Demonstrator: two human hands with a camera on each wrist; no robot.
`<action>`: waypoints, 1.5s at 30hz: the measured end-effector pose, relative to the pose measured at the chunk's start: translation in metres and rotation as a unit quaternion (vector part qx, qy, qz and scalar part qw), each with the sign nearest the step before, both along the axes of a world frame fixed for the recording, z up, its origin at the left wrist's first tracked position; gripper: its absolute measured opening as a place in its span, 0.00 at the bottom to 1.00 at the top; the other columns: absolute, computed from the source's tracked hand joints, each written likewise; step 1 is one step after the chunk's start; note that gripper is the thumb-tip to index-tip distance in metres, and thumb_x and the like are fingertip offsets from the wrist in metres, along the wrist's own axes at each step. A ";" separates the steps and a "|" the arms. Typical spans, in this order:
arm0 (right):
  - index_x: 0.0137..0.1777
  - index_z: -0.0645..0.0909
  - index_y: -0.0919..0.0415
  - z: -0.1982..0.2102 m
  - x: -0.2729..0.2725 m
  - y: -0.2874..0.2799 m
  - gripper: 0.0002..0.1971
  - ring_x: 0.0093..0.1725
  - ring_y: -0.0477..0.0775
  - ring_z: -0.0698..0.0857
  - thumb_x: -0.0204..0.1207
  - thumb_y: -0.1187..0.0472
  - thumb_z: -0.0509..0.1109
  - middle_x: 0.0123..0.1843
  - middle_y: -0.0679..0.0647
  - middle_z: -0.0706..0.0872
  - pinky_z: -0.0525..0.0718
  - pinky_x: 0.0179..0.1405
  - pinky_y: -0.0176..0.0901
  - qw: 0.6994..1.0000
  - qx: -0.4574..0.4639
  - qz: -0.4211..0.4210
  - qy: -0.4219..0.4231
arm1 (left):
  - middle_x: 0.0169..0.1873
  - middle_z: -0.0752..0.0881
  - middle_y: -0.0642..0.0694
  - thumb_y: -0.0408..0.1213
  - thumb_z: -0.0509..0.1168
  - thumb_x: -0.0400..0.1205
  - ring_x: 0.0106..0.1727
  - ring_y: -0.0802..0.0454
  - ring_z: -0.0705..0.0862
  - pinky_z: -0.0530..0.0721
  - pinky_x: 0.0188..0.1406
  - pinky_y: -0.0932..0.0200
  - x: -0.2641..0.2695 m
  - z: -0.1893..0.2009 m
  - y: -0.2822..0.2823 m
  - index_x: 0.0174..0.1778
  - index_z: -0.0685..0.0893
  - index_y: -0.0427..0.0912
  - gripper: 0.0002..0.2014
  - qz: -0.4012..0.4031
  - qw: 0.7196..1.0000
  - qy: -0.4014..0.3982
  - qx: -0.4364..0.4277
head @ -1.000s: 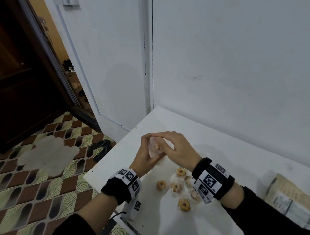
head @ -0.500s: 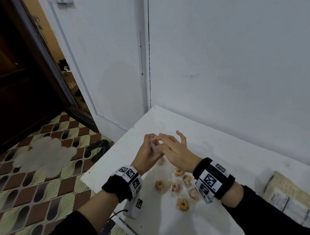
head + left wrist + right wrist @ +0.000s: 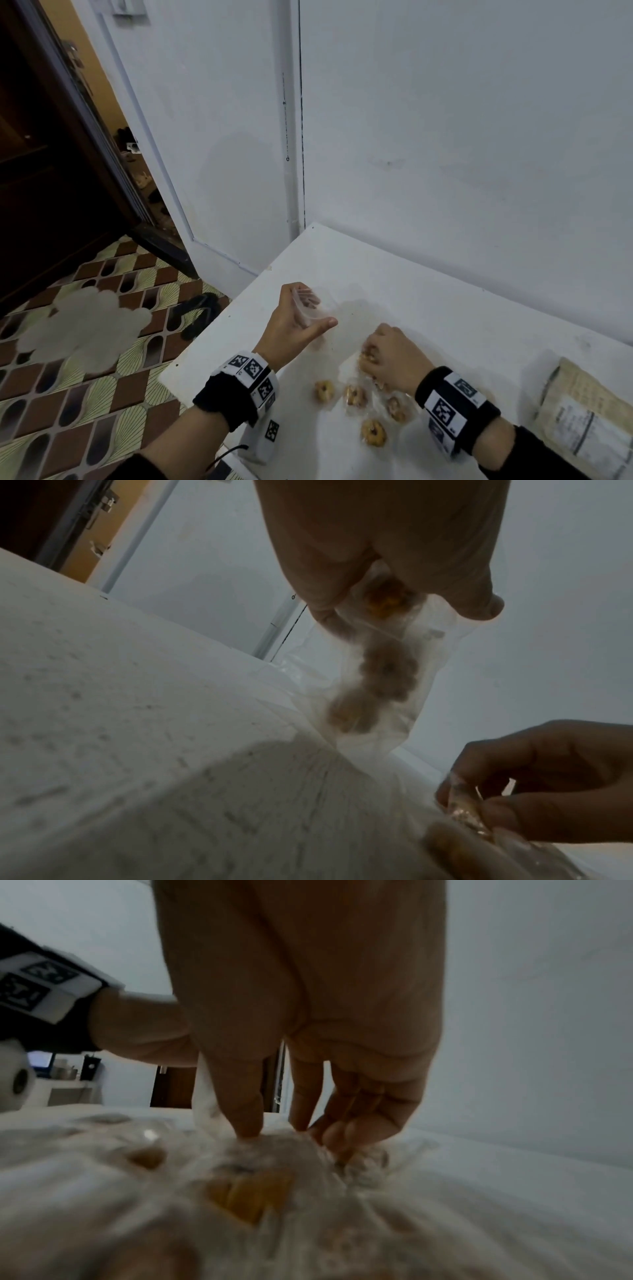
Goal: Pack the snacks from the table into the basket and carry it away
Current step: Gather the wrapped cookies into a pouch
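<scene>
The left hand (image 3: 297,323) holds a clear bag (image 3: 373,674) up off the white table (image 3: 428,308), with its fingers and thumb curled round the top of the bag. Some round snacks are already inside the bag. The right hand (image 3: 390,359) is down on the table, and its fingers (image 3: 246,1118) close round 1 wrapped snack (image 3: 368,358) at the far end of the pile. I think the job now is to pick up this snack and drop it in the bag. To do it well, the right hand should pinch the wrapper firmly, because it looks thin and slippery, and lift only 1. The left hand should keep the bag mouth wide open and close by. 4 more snacks (image 3: 356,395) lie on the table just beside the right hand, so there is still a lot to pack. I cannot see any basket in these pictures. A paper parcel (image 3: 582,414) lies on the table to the right, well apart from the snacks. A sandal (image 3: 197,313) sits on the tiled floor (image 3: 102,394) beside the table, and a dark doorway (image 3: 44,171) is on the left. Nothing stands between the 2 hands.
</scene>
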State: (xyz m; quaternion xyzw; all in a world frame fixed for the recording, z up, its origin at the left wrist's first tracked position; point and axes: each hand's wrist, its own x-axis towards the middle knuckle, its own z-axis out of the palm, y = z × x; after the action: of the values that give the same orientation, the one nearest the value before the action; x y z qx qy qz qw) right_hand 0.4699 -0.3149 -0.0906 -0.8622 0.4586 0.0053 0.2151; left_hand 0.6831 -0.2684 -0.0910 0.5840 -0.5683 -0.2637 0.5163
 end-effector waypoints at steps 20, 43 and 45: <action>0.49 0.88 0.47 0.057 0.059 0.000 0.31 0.49 0.42 0.68 0.79 0.38 0.42 0.51 0.39 0.85 0.62 0.53 0.37 0.976 -0.167 0.066 -0.126 | 0.52 0.81 0.50 0.41 0.78 0.69 0.51 0.61 0.83 0.84 0.50 0.61 -0.006 0.003 0.003 0.58 0.68 0.49 0.29 -0.030 0.998 0.044 0.034; 0.48 0.78 0.55 0.002 -0.017 -0.029 0.01 0.55 0.53 0.81 0.81 0.60 0.65 0.51 0.51 0.79 0.78 0.51 0.38 0.984 0.038 -0.156 -0.083 | 0.52 0.82 0.52 0.46 0.80 0.67 0.52 0.65 0.81 0.77 0.55 0.72 -0.007 0.003 0.005 0.62 0.72 0.47 0.32 -0.005 0.999 0.025 0.039; 0.46 0.78 0.56 0.018 -0.010 -0.026 0.03 0.45 0.49 0.82 0.82 0.62 0.65 0.46 0.49 0.82 0.75 0.38 0.27 0.969 0.018 -0.167 -0.180 | 0.53 0.82 0.52 0.47 0.81 0.65 0.54 0.63 0.81 0.77 0.58 0.70 -0.007 0.002 0.006 0.63 0.71 0.47 0.35 -0.016 0.999 0.029 0.042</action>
State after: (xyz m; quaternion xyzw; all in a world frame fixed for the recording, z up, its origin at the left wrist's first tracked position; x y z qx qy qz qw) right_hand 0.4600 -0.3406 -0.0726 -0.7562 0.5496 -0.1774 0.3075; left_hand 0.6763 -0.2625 -0.0886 0.5881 -0.5506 -0.3128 0.5031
